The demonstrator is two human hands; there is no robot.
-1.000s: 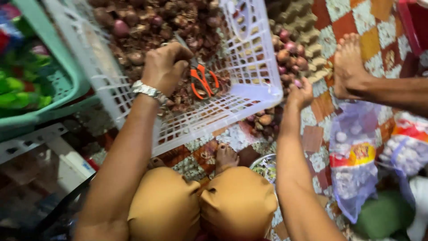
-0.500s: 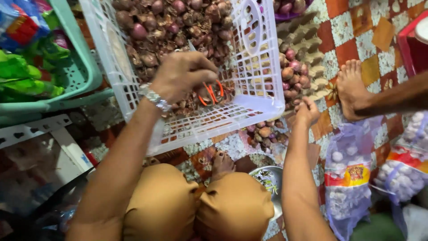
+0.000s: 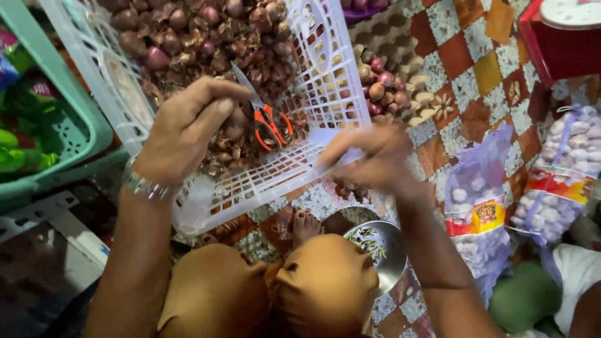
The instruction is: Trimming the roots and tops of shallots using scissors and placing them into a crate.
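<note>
Right hand (image 3: 369, 159) motion-blurred, grip unclear; white basket (image 3: 325, 81) cut off at top edge.

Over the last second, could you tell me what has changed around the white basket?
The right hand rose from the floor beside the shallots to the rim of the white basket. The left hand came off the orange-handled scissors, which now show in full. Another person's foot has left view. The basket remains tilted, full of shallots.

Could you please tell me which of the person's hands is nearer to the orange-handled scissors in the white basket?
Left. The left hand is right beside the scissors; the right hand grips the basket edge farther off.
</note>
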